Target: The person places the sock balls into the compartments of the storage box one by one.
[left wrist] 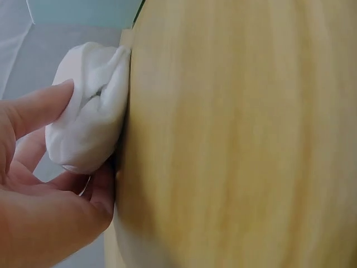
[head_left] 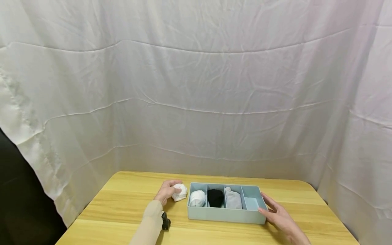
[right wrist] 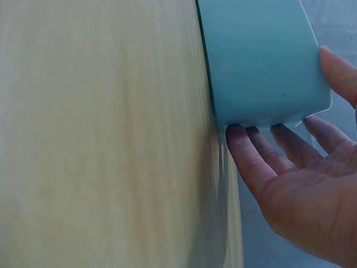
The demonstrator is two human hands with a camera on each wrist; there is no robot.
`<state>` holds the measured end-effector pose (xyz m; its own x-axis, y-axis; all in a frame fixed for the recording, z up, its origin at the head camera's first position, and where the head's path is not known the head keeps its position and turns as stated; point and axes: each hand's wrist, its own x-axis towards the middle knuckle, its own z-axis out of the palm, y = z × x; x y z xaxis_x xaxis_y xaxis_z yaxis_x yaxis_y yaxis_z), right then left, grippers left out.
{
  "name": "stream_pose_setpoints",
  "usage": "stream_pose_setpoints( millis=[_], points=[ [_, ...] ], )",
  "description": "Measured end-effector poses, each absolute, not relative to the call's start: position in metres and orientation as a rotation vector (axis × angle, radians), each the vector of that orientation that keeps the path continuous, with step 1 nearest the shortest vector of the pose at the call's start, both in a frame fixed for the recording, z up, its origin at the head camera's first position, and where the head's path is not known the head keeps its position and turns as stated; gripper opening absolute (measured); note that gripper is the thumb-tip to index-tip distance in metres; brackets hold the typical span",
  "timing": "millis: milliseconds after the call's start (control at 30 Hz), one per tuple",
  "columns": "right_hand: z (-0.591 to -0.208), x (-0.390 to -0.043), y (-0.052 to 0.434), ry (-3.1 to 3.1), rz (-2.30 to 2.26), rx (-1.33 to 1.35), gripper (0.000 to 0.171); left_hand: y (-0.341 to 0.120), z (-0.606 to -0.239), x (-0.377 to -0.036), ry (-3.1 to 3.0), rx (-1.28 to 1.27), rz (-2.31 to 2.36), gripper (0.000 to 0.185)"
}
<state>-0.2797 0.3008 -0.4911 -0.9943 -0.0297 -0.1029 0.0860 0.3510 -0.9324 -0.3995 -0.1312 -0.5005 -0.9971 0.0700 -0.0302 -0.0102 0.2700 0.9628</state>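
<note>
My left hand (head_left: 166, 191) holds a rolled white sock (head_left: 180, 192) at the table's left part, just left of a pale blue divided box (head_left: 226, 215). In the left wrist view the thumb lies on one side of the sock (left wrist: 92, 111) and the fingers on the other, and the sock touches the tabletop. My right hand (head_left: 280, 217) grips the box's right end. The right wrist view shows fingertips against the end wall (right wrist: 268, 61) and the thumb at its upper edge.
Inside the box, from left to right, sit a white rolled sock (head_left: 197, 198), a black one (head_left: 215, 198) and a grey one (head_left: 233, 198). Its rightmost compartment (head_left: 251, 203) shows a bare floor. Pale curtains (head_left: 214, 85) hang around the wooden table (head_left: 137, 190).
</note>
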Motion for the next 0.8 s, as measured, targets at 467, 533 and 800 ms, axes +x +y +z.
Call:
stream_pose_setpoints(
  millis=[467,533,800],
  points=[
    [-0.491,-0.277,0.300,2.507,-1.734,0.029,0.076,-0.131,-0.499,-0.398,2.368,-0.017,2.048,0.040],
    [-0.491,-0.276,0.299,2.511,-1.738,0.018,0.076,-0.130,-0.498,-0.397,2.355,-0.038,2.076,0.040],
    [-0.490,-0.277,0.299,2.498,-1.752,0.010,0.075,-0.124,-0.489,-0.394,2.329,-0.088,2.235,0.036]
  ],
)
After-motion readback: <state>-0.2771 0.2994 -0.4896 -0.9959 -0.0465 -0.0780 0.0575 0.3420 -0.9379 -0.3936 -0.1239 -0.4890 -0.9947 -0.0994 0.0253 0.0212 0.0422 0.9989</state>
